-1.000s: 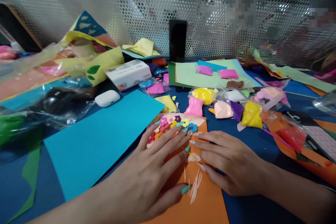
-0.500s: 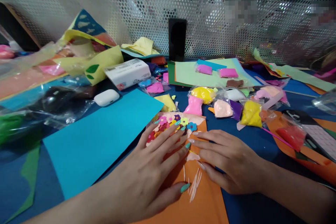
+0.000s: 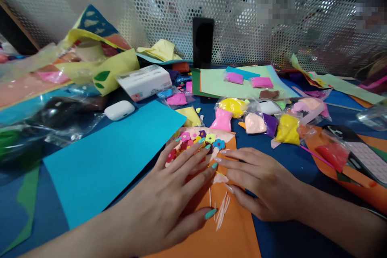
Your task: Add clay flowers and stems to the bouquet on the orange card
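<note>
Orange sheet (image 3: 234,236): smooth matte paper, flat on the blue desk (image 3: 276,240), at 6 o'clock.
Left hand (image 3: 172,193): open, palm down, fingers spread, pressing the sheet.
Right hand (image 3: 260,185): open, flat, at 3 o'clock of the left, fingertips on the sheet.
Foam flowers (image 3: 196,139): small, multicoloured, clustered at the sheet's 12 o'clock edge.
Pale slivers (image 3: 222,209): thin, between the hands.
Cyan sheet (image 3: 109,157): smooth rectangle, 9 o'clock.

Head camera looks forward and down, close over the cluttered table (image 3: 281,246).
</note>
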